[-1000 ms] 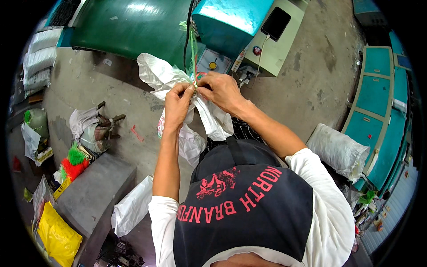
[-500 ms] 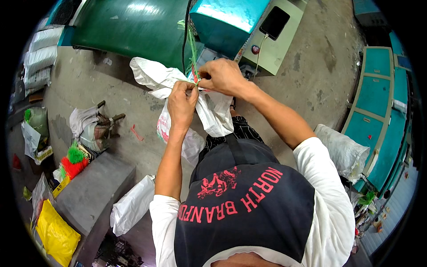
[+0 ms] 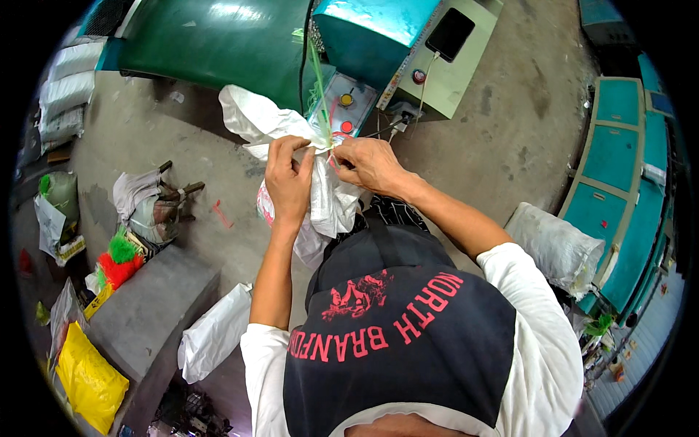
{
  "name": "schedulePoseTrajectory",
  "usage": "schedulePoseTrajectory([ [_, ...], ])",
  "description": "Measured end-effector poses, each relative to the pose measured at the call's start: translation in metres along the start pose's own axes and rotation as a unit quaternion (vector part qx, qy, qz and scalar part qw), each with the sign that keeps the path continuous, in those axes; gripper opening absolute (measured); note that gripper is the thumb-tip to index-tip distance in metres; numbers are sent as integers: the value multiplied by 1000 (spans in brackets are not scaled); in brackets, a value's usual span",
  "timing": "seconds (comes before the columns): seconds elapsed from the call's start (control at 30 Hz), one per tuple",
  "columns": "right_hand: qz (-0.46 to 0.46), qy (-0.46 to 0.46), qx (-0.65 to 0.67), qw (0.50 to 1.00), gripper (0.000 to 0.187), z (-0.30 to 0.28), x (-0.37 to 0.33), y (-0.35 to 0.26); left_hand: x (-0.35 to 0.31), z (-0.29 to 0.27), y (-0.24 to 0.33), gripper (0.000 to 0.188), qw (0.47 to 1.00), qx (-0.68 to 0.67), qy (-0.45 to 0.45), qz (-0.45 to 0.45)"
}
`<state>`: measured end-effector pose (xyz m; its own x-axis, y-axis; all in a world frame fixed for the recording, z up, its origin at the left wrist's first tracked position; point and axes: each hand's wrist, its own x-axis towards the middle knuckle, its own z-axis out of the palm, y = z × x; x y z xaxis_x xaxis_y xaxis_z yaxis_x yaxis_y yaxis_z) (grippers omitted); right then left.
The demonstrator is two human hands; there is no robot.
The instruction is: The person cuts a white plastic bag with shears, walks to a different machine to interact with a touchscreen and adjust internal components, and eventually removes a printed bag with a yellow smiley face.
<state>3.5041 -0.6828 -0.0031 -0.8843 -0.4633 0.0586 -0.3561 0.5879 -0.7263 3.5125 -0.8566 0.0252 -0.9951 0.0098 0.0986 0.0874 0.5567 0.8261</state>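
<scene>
White bag: bunched, contents hidden | left hand: half-curled against bag, grip unclear | right hand: fingertips pinched on red string

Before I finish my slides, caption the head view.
Left hand and right hand at a bunched white sack with green strands.

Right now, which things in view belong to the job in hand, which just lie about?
In the job, apparently: left hand, right hand, white sack, green strands.

Lying about, apparently: black phone, yellow bag, bulging sack at right.
</scene>
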Motion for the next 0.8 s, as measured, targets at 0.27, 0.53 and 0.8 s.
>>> schedulePoseTrajectory([
  [0.27, -6, -56, -59, 997, 15, -7, 5, 10, -19, -34, -24, 21, 992, 89, 65, -59],
  [0.53, -51, -141, -53, 987, 33, -26, 39, -71, -43, -75, -34, 20, 966, -130, 93, -203],
  [0.8, 37, -242, 185, 952, 67, 89, 43, -84, -80, -136, -30, 18, 947, -140, 219, -190],
])
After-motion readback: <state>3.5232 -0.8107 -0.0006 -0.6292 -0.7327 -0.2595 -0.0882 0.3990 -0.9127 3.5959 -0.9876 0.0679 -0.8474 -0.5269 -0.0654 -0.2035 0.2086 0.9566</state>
